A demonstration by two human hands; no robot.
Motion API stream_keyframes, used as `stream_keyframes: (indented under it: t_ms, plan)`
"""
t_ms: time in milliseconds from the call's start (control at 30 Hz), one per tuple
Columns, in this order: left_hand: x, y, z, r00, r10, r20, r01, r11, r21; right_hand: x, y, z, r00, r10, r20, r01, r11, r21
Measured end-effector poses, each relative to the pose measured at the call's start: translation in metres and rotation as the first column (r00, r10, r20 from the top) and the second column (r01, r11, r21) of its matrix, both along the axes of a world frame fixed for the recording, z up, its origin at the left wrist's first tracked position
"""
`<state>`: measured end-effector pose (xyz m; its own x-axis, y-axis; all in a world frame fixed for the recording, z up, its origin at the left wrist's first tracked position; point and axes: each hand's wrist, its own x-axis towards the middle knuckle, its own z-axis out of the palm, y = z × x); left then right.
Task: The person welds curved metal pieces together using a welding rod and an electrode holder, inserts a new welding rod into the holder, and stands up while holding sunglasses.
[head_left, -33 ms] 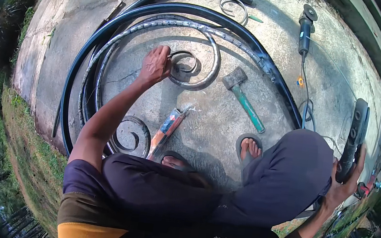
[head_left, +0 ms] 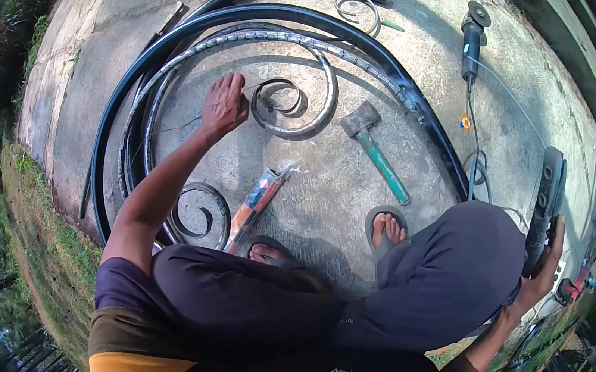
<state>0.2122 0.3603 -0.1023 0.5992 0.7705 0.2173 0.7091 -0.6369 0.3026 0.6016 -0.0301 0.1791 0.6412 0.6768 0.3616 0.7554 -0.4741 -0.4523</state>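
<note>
Cannot see the fingertips of the left hand (head_left: 224, 106), curled under its knuckles, and so cannot tell its hold. Cannot see fully the right hand (head_left: 538, 283), partly behind the long dark object (head_left: 544, 200), nor tell the kind of this object. Cannot find the lower ends of the long packet (head_left: 255, 204) and the small metal scroll (head_left: 223, 225), both covered by the trouser leg (head_left: 231, 290). Cannot identify the small red items (head_left: 567, 291) near the right rim.

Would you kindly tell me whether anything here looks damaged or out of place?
The long printed packet beside the left foot looks ragged at its far end, where pale wisps stick out over the concrete; nothing else clearly stands out.
</note>
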Motion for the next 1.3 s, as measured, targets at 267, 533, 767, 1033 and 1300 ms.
stream_keyframes:
  t_ms: [267,533,767,1033,1300]
  plan:
    - [-0.136,-0.013,-0.044,0.811,0.165,-0.562,-0.248,0.966,-0.074,0.025,0.011,-0.052,0.900,0.028,-0.434,0.103,0.956,0.275]
    - [-0.117,-0.029,-0.027,0.805,0.069,-0.589,-0.121,0.991,-0.049,0.044,-0.029,-0.089,0.958,0.059,-0.279,-0.048,0.998,0.045]
    - [-0.111,0.004,-0.024,0.730,-0.060,-0.681,-0.069,0.985,-0.161,0.040,-0.032,-0.121,0.954,0.125,-0.273,-0.102,0.990,0.095]
    - [-0.127,-0.018,0.025,0.921,0.112,-0.373,-0.130,0.991,-0.023,0.029,-0.040,-0.136,0.881,0.060,-0.470,0.023,0.985,0.170]
    - [-0.108,-0.032,0.038,0.762,-0.161,-0.627,-0.031,0.959,-0.283,0.020,-0.024,-0.143,0.804,0.133,-0.580,-0.004,0.976,0.217]
